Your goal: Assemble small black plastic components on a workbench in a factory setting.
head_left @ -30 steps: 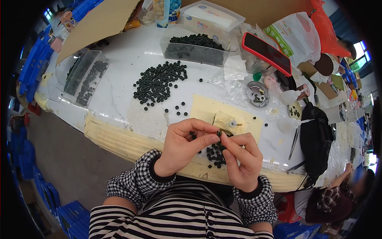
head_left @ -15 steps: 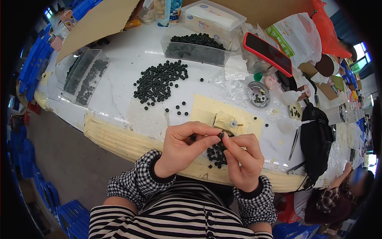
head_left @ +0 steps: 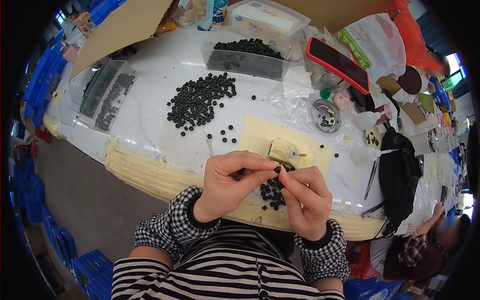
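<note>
We pinch one small, rounded black piece above the near edge of the white-topped table.
Our left hand grips it between thumb and forefinger; our right hand meets it, its grip unclear. We judge this close fingertip work, next calling for steady, light pressure. Below lie matte black knobby pieces; beyond, a pale-yellow wrapped block.

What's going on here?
A person's left hand holds a small black piece between thumb and forefinger, and the right hand meets it with its fingertips. More such pieces lie in a small pile just beneath the hands and in a bigger pile ahead to the left. A yellowish block sits just beyond the hands.
</note>
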### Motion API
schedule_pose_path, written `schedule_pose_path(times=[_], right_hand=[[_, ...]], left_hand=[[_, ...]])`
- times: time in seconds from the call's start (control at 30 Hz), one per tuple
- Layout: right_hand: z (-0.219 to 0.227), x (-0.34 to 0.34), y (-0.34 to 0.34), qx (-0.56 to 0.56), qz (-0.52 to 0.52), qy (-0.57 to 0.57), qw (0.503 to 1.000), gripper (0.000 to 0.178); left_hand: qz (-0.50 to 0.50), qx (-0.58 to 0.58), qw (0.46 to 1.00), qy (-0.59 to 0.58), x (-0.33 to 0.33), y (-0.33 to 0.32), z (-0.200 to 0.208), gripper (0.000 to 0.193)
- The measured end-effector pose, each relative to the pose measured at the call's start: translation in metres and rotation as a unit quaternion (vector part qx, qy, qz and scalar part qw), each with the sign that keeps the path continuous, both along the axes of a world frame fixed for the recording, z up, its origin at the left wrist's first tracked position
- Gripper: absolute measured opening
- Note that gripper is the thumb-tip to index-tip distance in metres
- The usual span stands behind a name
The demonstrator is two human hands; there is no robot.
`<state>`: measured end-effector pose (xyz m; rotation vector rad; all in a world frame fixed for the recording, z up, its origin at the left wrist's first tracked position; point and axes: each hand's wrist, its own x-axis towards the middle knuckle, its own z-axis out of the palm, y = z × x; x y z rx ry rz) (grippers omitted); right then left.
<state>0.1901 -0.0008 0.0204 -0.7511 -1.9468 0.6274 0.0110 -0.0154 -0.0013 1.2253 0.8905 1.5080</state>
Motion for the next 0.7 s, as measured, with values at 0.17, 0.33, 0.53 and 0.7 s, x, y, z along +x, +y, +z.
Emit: schedule_pose_path(times=[0.17,0.33,0.53,0.7], right_hand=[[0.0008,0.0010,0.0012,0.017,-0.006,-0.010,1.000,0.040],[0.0007,0.0011,0.0026,0.039,-0.011,-0.029,0.999,0.042],[0.0018,0.0009,0.0036,0.046,-0.006,-0.036,0.998,0.044],[0.0016,0.0015,0.0034,0.043,-0.006,-0.045,0.998,0.045]], left_hand=[[-0.009,-0.009,1.000,-0.007,-0.0006,0.0005,0.0001,0.018],[-0.011,-0.019,1.000,-0.010,-0.0010,0.0004,0.0002,0.018],[-0.010,-0.018,1.000,-0.011,-0.0008,0.0001,-0.0007,0.018],[-0.009,-0.025,1.000,-0.006,-0.0013,-0.0003,-0.0012,0.018]])
